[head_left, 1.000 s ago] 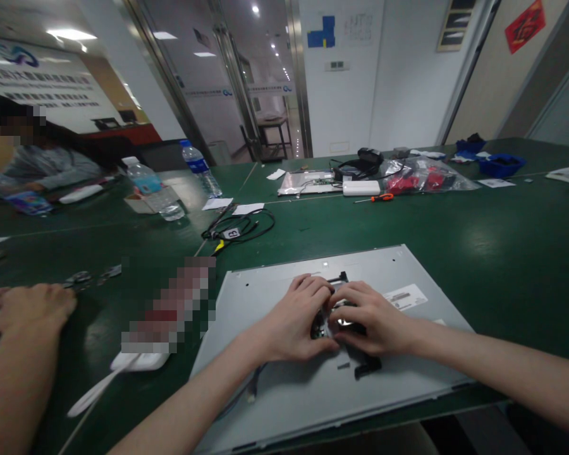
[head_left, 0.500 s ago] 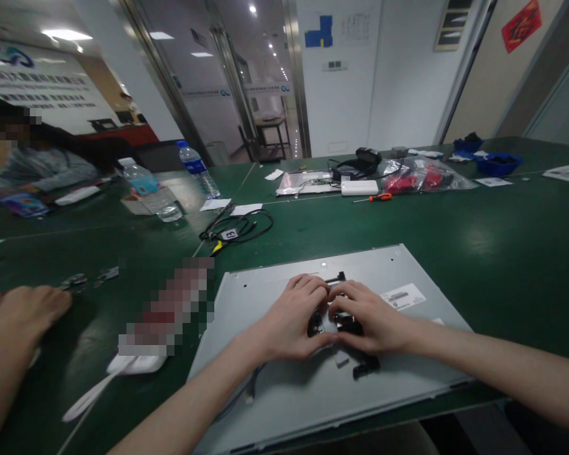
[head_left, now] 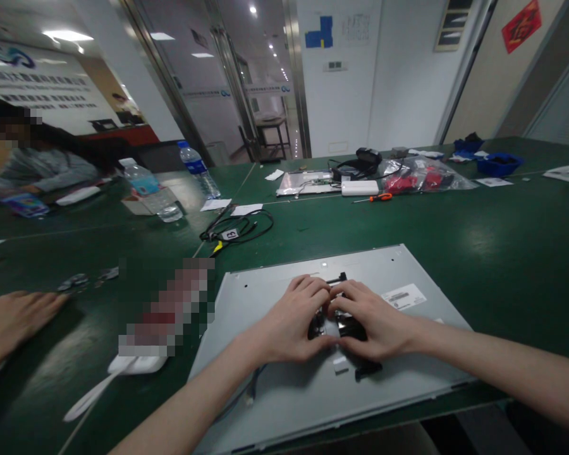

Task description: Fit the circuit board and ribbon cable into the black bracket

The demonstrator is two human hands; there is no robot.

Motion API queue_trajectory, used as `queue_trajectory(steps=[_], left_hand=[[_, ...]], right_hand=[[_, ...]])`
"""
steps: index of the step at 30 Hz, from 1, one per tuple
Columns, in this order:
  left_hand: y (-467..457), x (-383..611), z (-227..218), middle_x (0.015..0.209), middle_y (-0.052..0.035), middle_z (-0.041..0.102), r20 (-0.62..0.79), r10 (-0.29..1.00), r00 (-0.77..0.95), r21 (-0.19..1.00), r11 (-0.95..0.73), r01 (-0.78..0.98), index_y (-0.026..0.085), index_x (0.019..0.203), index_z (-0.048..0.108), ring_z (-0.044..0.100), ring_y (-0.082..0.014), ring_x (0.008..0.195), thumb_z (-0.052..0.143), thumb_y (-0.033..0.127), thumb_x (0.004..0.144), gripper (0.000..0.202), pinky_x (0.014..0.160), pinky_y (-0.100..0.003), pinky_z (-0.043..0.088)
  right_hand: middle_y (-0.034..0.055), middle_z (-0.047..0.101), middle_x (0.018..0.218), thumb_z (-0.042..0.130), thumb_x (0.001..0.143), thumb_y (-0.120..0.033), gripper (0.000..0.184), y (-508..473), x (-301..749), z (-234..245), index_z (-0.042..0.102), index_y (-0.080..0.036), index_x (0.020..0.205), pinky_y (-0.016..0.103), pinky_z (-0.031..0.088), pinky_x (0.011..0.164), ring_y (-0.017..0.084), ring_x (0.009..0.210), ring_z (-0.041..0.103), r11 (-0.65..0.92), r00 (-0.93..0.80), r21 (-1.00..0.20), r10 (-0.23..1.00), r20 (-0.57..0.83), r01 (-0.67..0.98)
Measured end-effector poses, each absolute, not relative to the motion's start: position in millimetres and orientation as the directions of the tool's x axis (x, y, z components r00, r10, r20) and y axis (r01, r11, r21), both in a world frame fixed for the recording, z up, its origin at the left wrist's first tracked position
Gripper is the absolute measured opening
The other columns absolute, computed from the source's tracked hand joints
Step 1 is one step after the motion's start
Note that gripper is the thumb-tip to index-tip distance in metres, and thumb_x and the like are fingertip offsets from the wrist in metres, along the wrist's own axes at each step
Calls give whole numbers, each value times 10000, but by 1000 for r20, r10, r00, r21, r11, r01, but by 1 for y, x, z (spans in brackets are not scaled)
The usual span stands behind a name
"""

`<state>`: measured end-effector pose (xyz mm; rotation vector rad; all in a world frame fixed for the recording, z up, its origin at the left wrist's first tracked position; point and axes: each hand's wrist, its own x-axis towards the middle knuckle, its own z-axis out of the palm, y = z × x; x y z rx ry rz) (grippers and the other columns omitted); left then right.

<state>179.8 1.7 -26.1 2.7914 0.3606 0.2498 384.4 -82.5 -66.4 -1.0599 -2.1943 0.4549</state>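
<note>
A flat grey metal panel [head_left: 289,404], like the back of a display, lies on the table in front of me. Over its middle my left hand [head_left: 289,325] and my right hand [head_left: 374,319] meet, fingers curled and thumbs almost touching. Both grip a black part [head_left: 351,327] with a light middle; the fingers hide much of it. Just below the thumbs sits a small pale block [head_left: 341,366], beside a black end piece [head_left: 367,371]. A thin dark cable [head_left: 253,382] runs on the panel under my left forearm. To the right is a white label [head_left: 404,297].
A co-worker's hand [head_left: 19,322] rests on the green table [head_left: 516,265] at left. Nearby lie a white pouch with a strap [head_left: 142,363] and a coiled black cable [head_left: 246,230]. Farther back are water bottles [head_left: 156,197], an orange screwdriver [head_left: 380,197] and a blue tray [head_left: 500,165].
My hands stay on the black part with only slight finger movement. The pale block has turned a little. At left, the co-worker's hand has lowered and flattened on the table.
</note>
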Motion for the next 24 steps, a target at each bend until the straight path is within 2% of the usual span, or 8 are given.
queue_trajectory(steps=[5, 9, 17, 24], left_hand=[[0, 180, -25, 1119, -80, 561, 121, 271, 955, 322, -921, 220, 207, 1063, 544, 500, -290, 1094, 701, 410, 758, 398, 1079, -515, 340], [-1, 181, -26, 1137, -83, 566, 119, 272, 955, 319, -921, 223, 207, 1095, 541, 500, -297, 1108, 706, 396, 740, 435, 1101, -530, 320], [-1, 180, -27, 1204, -99, 558, 124, 275, 953, 310, -923, 226, 214, 1187, 511, 491, -316, 1153, 712, 458, 748, 541, 1124, -549, 289], [1, 181, -28, 1214, -100, 557, 128, 273, 953, 311, -924, 223, 214, 1145, 529, 490, -319, 1171, 732, 493, 735, 536, 1128, -547, 281]], right_hand=[[98, 537, 1213, 664, 770, -176, 316, -84, 384, -64, 533, -215, 1055, 455, 416, 1008, 256, 1148, 488, 603, -439, -563, 798, 414, 565], [101, 541, 1230, 647, 796, -187, 284, -83, 383, -67, 530, -223, 1052, 463, 420, 1001, 261, 1146, 493, 593, -428, -555, 805, 410, 584], [121, 530, 1258, 679, 768, -216, 349, -83, 382, -67, 531, -203, 1084, 460, 419, 1014, 278, 1165, 482, 595, -438, -535, 804, 403, 600], [125, 520, 1283, 697, 761, -228, 406, -82, 382, -69, 532, -205, 1131, 469, 406, 1037, 286, 1197, 463, 596, -450, -527, 803, 391, 606]])
